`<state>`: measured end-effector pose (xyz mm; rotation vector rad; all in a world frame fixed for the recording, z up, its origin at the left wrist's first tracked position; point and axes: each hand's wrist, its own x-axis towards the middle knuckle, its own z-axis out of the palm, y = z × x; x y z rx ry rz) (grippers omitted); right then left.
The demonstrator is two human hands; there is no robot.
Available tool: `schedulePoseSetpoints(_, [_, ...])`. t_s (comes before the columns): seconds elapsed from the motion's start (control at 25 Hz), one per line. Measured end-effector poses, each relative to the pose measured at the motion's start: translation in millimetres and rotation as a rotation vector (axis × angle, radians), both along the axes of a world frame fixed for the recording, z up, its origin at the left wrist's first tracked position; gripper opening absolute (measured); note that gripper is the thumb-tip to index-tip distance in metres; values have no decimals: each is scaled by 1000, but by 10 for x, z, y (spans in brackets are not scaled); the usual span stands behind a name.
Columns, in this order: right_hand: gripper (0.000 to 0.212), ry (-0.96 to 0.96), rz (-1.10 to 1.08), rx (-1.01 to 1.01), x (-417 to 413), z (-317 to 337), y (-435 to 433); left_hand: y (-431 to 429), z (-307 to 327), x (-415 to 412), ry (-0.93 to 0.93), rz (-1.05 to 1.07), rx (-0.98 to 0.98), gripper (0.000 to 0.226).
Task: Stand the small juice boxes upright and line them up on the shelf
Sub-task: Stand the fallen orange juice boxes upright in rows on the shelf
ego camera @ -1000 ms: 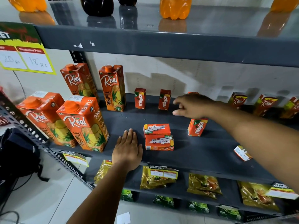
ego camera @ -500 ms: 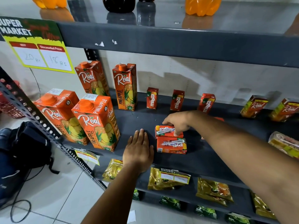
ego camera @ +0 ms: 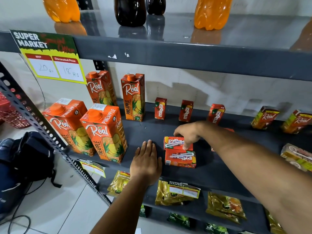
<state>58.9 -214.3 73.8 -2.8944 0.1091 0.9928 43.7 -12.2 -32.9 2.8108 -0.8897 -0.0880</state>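
Observation:
Three small red juice boxes [ego camera: 160, 108] [ego camera: 186, 111] [ego camera: 216, 114] stand upright in a row at the back of the dark grey shelf [ego camera: 152, 130]. Two more lie flat near the front, one behind the other. My right hand [ego camera: 189, 132] reaches over the rear flat box [ego camera: 173, 143], fingers curled on its far side and thumb pressed on its near edge. The front flat box [ego camera: 180, 158] lies untouched. My left hand [ego camera: 146, 163] rests flat and open on the shelf just left of them. An orange sliver of another box [ego camera: 229, 130] shows behind my right forearm.
Large pineapple cartons [ego camera: 104, 134] stand at the shelf's left end. Small green-red boxes [ego camera: 265, 118] stand at the back right and a wrapped pack [ego camera: 297, 156] lies at the right edge. The upper shelf's edge [ego camera: 185, 54] overhangs. Snack packets [ego camera: 175, 193] fill the shelf below.
My right hand came forward from the back row, where a third box now stands upright, and settled on the rear flat box. My left hand stayed flat on the shelf.

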Motion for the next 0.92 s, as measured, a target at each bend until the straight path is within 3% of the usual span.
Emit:
schedulePoseSetpoints(0.2, [57, -279, -139, 135, -10, -103, -28, 6, 4, -2, -3, 0, -8, 66])
schedulePoseSetpoints(0.32, [60, -440, -380, 382, -9, -172, 22, 1, 9, 2, -7, 1, -5, 66])
schedulePoseSetpoints(0.44, [61, -488, -564, 511, -41, -268, 157, -2, 13, 4, -5, 1, 1, 67])
schedulePoseSetpoints(0.56, [67, -509, -598, 585, -78, -361, 244, -2, 8, 6, -2, 3, 4, 67])
schedulePoseSetpoints(0.68, [72, -506, -577, 577, -81, -388, 263, -9, 3, 16, -6, 4, 4, 67])
schedulePoseSetpoints(0.84, [96, -515, -545, 601, -89, -127, 228, -6, -8, 9, -2, 4, 3, 67])
schedulePoseSetpoints(0.92, [94, -591, -575, 473, -55, 60, 264, -9, -23, 21, -5, 4, -1, 67])
